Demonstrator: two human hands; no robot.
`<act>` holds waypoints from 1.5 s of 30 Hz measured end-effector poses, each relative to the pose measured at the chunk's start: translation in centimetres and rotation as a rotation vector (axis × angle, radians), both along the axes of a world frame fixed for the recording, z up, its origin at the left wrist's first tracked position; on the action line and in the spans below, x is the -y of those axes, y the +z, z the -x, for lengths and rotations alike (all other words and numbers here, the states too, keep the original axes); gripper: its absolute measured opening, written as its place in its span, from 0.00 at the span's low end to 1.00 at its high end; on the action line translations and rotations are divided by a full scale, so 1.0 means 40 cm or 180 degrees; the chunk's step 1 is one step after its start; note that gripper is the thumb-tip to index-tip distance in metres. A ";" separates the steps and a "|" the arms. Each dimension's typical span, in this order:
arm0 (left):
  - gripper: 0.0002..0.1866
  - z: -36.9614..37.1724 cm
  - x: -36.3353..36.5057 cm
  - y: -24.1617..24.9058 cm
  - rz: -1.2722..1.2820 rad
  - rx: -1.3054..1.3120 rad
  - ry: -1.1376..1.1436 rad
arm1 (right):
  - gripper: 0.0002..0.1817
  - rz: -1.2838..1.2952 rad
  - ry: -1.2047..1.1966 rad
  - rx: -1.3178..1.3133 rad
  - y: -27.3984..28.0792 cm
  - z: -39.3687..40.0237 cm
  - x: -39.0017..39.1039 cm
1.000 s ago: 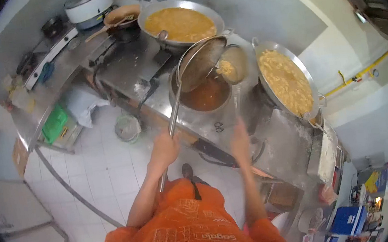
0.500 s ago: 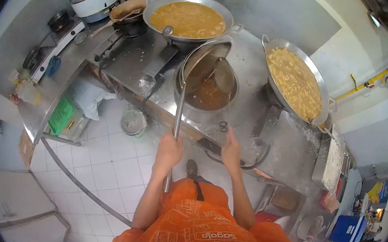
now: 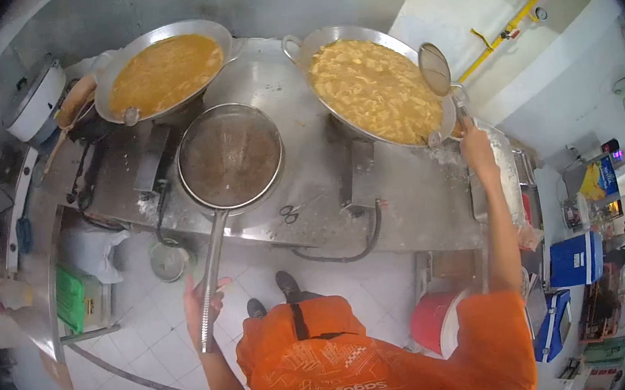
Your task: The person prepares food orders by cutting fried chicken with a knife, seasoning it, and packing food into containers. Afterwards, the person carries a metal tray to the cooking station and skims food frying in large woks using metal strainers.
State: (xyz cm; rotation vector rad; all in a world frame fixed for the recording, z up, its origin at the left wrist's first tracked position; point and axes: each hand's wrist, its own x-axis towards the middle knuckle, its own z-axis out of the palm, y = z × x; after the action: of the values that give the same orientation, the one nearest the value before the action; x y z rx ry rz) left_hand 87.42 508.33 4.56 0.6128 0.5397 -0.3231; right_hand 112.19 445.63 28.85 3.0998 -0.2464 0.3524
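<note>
A large round mesh strainer point(image 3: 230, 156) lies flat over the pot, its long metal handle pointing toward me. My left hand point(image 3: 207, 301) is beside and partly behind the handle's ribbed end, fingers apart. At the right, my right hand point(image 3: 479, 151) is closed on the handle of a small mesh skimmer point(image 3: 435, 69). The skimmer's head is raised at the right rim of a wok point(image 3: 374, 92) full of pale pieces in yellowish liquid. The strainer mostly hides the pot beneath it.
Another wok point(image 3: 164, 73) of yellow liquid stands at the back left. Black scissors point(image 3: 291, 213) lie near the counter's front edge point(image 3: 256, 241). A long tray point(image 3: 501, 173) sits right of the wok. On the floor are a bucket point(image 3: 169, 262) and a red tub point(image 3: 429, 323).
The view has turned right. The large strainer has been lowered flat, and my left hand has opened from its handle. My right hand has carried the small skimmer from the pot to the right wok.
</note>
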 end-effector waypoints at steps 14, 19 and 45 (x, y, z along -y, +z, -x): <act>0.19 -0.262 0.727 -0.287 -0.1814 0.1044 -0.2086 | 0.21 -0.2393 -0.0550 -0.2586 0.053 -0.326 0.159; 0.18 -0.447 1.020 -0.408 -0.0307 -0.0139 -0.1823 | 0.23 -0.2519 -0.0346 -0.2517 0.035 -0.347 0.151; 0.17 0.272 0.089 -0.356 -0.3467 -0.0746 -0.0483 | 0.21 -0.1793 -0.0305 -0.2652 0.099 -0.277 0.244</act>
State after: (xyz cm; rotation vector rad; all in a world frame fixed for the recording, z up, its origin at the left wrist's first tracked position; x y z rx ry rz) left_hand 76.55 504.76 -9.67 1.6876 0.8937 -0.2240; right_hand 123.28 435.88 32.80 3.3581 -0.5257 -1.1746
